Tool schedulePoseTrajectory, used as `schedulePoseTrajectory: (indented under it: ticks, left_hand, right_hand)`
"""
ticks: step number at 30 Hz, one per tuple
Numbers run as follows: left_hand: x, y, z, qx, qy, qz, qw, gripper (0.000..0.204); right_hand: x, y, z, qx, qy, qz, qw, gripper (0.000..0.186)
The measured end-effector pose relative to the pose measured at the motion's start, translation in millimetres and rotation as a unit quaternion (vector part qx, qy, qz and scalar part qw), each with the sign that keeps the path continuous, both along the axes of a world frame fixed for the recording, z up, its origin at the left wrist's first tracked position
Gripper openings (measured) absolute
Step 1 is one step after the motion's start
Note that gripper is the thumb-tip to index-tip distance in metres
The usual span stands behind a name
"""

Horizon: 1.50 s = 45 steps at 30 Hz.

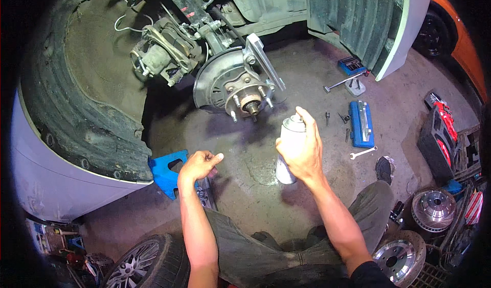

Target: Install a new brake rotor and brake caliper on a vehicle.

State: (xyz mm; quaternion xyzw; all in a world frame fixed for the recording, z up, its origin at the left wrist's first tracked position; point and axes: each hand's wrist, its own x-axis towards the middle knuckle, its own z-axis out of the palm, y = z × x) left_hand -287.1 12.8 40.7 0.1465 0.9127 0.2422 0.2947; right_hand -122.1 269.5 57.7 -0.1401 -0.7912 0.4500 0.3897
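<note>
My right hand [307,155] grips a white aerosol can [290,137], index finger on its nozzle, below the wheel hub [249,96] with its studs and dust shield [209,81]. My left hand [199,166] is loosely curled with the thumb apart and nothing visible in it, beside a blue stand [162,173]. The brake caliper [158,58] is above and left of the hub, by the suspension strut [194,9].
Wheel-arch liners and panels [66,165] frame both sides. A blue tool case [362,123], wrench [363,152], red-and-black case [437,139] and brake discs [433,208] lie at right. A tyred wheel [163,255] is lower left; an orange car [460,47] is upper right.
</note>
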Motion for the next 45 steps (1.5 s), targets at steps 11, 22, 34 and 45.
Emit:
schedulePoseTrajectory:
  ticks: [11,22,34,45]
  left_hand:
    - [-0.5,-6.8,1.8,-0.006,0.000,0.005,1.000,0.053]
    - [-4.4,-10.4,-5.7,0.010,-0.017,0.026,0.999,0.054]
    - [-1.6,-4.4,-8.3,0.018,0.009,0.016,1.000,0.053]
    - [-9.1,-19.1,-16.5,0.022,0.002,0.023,1.000,0.051]
  right_hand:
    - [10.6,-2.8,-13.9,-0.016,-0.084,0.039,0.996,0.077]
    - [4.4,24.4,-15.8,-0.111,-0.149,0.065,0.980,0.078]
    - [-26.2,-26.5,24.8,0.155,0.034,0.101,0.982,0.073]
    - [-30.1,-26.0,32.8,-0.089,-0.009,0.069,0.994,0.073]
